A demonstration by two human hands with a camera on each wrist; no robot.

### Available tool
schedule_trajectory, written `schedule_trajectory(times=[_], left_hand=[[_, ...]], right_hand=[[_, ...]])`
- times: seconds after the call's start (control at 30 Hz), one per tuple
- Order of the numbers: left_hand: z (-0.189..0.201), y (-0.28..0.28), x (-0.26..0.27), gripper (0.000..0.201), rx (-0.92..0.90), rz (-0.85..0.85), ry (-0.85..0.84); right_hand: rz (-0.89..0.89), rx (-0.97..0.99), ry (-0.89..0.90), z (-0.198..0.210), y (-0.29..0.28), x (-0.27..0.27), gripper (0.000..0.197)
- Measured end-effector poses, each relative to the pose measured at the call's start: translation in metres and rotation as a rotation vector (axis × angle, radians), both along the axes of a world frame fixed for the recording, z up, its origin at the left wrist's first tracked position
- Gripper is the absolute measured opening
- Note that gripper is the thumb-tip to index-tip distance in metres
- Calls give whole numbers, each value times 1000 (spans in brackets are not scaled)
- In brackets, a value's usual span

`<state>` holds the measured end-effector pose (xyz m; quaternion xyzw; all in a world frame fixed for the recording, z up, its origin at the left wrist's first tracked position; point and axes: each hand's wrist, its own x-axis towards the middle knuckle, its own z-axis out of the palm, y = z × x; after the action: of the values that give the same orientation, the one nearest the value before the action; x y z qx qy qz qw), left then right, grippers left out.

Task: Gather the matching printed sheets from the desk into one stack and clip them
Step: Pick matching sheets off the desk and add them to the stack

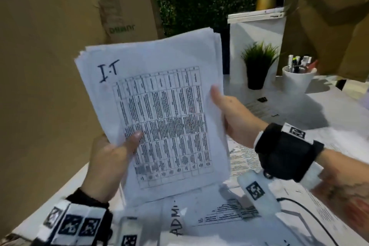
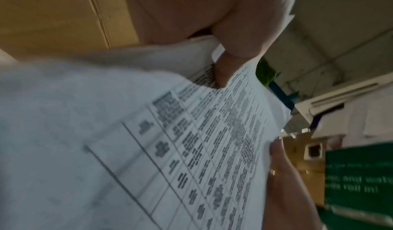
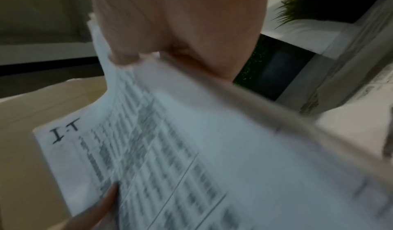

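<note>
1. While it stands nearly upright above the desk [image 1: 327, 110], the stack [image 1: 157, 110], its top sheet marked "I.T", is pinched at both side edges.
2. It looks light and floppy, its sheets loose and fanned at the top edge; gripping low on both sides should keep it square.
3. Left of the stack, the left hand [image 1: 111, 158] clamps thumb over front.
4. Right of it, the right hand [image 1: 231, 114] grips likewise.
5. Below the stack lie other sheets [image 1: 209, 213], one reading "ADM".
</note>
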<state>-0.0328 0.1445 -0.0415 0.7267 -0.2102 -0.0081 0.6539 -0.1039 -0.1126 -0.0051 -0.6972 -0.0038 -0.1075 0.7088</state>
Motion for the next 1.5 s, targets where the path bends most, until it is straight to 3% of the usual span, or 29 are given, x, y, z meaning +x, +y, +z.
schedule_trajectory(times=[0.07, 0.1, 0.2, 0.27, 0.33, 0.43, 0.53, 0.67, 0.7, 0.73, 0.77, 0.8, 0.83, 0.87, 0.9, 0.97, 1.07, 1.17, 1.2, 1.33, 1.5], left_hand=[[12, 8, 12, 8, -155, 70, -14], [15, 20, 25, 11, -214, 107, -20], [16, 56, 62, 51, -263, 41, 127], [15, 75, 74, 55, -257, 80, 208], [8, 90, 83, 63, -288, 107, 262], [2, 100, 79, 79, -319, 87, 257], [4, 96, 72, 81, -304, 75, 287], [5, 90, 67, 90, -410, 86, 333], [11, 87, 62, 70, -395, 102, 321], [15, 81, 59, 34, -375, 91, 323], [20, 75, 54, 24, -347, 40, 319], [21, 69, 51, 35, -308, 27, 321], [21, 65, 51, 23, -309, 22, 321], [22, 57, 47, 21, -327, 10, 322], [22, 50, 43, 34, -349, -19, 338], [20, 34, 41, 25, -363, -70, 400], [19, 2, 28, 25, -311, -145, 432], [23, -20, 17, 20, -247, -147, 397], [23, -23, 17, 19, -230, -123, 375], [31, -24, 14, 16, -216, -24, 261], [40, -10, 15, 18, -250, -5, 258]], right_hand=[[-67, 53, 125, 2, -11, 14, 71], [-125, -59, 208, -1, -17, 20, 74], [-114, -757, 525, -21, -30, 30, 66], [-82, -1056, 673, -38, -30, 33, 74], [-117, -1099, 688, -44, -23, 33, 77], [-80, -1159, 691, -40, -18, 37, 52], [-118, -1095, 660, -38, -34, 40, 50], [-113, -1093, 649, -19, -68, 18, 26], [-138, -1113, 631, -11, -76, 9, 22], [-175, -1093, 597, -2, -85, -1, 17], [-212, -1025, 547, 7, -94, -11, 14], [-229, -918, 490, 17, -102, -19, 11], [-243, -799, 416, 27, -107, -27, 10], [-270, -675, 333, 37, -109, -31, 11], [-297, -561, 251, 47, -110, -34, 14], [-312, -413, 140, 62, -108, -32, 20], [-238, -352, 72, 75, -98, -20, 27], [-76, -360, 82, 80, -87, -7, 63], [-12, -368, 96, 81, -84, -2, 66], [119, -448, 108, 84, -78, 16, 47], [86, -259, 23, 96, -57, 25, 27]])
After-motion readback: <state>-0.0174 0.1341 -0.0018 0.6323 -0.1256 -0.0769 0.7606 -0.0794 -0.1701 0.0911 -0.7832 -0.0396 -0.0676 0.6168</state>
